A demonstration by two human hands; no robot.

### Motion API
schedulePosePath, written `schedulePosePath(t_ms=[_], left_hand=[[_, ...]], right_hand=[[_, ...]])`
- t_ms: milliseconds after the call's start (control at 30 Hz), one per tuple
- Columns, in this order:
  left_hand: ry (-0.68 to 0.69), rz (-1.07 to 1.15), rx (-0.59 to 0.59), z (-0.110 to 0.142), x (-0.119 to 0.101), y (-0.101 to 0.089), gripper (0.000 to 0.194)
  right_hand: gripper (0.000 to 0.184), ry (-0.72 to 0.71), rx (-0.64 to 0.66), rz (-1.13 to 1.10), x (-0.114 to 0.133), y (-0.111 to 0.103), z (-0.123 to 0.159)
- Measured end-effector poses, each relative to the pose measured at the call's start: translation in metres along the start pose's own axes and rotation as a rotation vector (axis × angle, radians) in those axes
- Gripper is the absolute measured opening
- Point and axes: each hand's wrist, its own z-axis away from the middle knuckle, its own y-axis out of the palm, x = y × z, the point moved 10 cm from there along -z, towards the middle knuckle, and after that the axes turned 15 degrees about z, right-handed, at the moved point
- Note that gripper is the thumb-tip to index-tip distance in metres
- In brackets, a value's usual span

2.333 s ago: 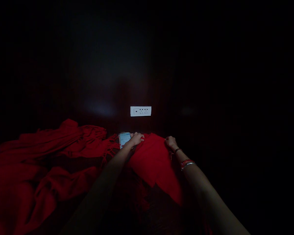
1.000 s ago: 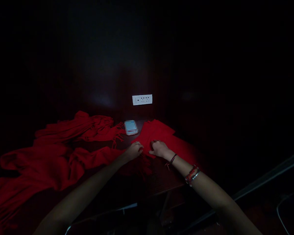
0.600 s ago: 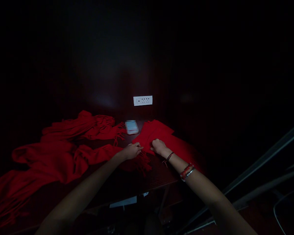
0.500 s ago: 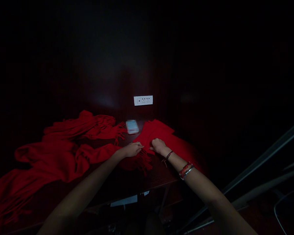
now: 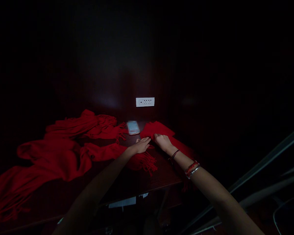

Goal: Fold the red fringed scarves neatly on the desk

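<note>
r hand (image 5: 163,142) is curled nearly closed, knuckles up, fingertips tucked in at the near side of the folded red cloth (image 5: 160,128); thumb's hidden, so can't tell if any fabric is pinched. l hand (image 5: 142,146) is spread almost flat, palm down, fingers straight & close together, thumb out to the side, fingertips just beside the cloth's near l corner; no grip seen. cloth lies on the dark table (image 5: 152,182), r of the phone (image 5: 133,127) & below the wall socket (image 5: 145,102). handling, my guess: light, soft, limp, not slippery, nothing to break, but folds prob slump or skew if only one spot is held; best hold = both hands on the folded edges, all layers together, not a single top layer. long axis runs diag., from the far l end nr the phone to the near r, where it fades into shadow; that end isn't clear. further out, a 2nd red cloth (image 5: 52,155) sprawls rumpled along the table's l side, its near r part passing by the l forearm w/ fringe (image 5: 149,164) pointing r, toward the table front. a 3rd, the bunched red cloth (image 5: 80,127), lies behind it, fringe toward the phone. rest is too dark to read.
</note>
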Motion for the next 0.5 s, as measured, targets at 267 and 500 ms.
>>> schedulePosePath(t_ms=[267, 500], left_hand=[[-0.055, -0.032, -0.325, -0.003, 0.021, -0.041, 0.035], [0.134, -0.326, -0.21, -0.021, 0.002, -0.037, 0.029]], right_hand=[[0.034, -0.116, -0.065, 0.072, 0.012, 0.013, 0.011], [0.04, -0.111, -0.087, 0.015, 0.013, 0.014, 0.012]])
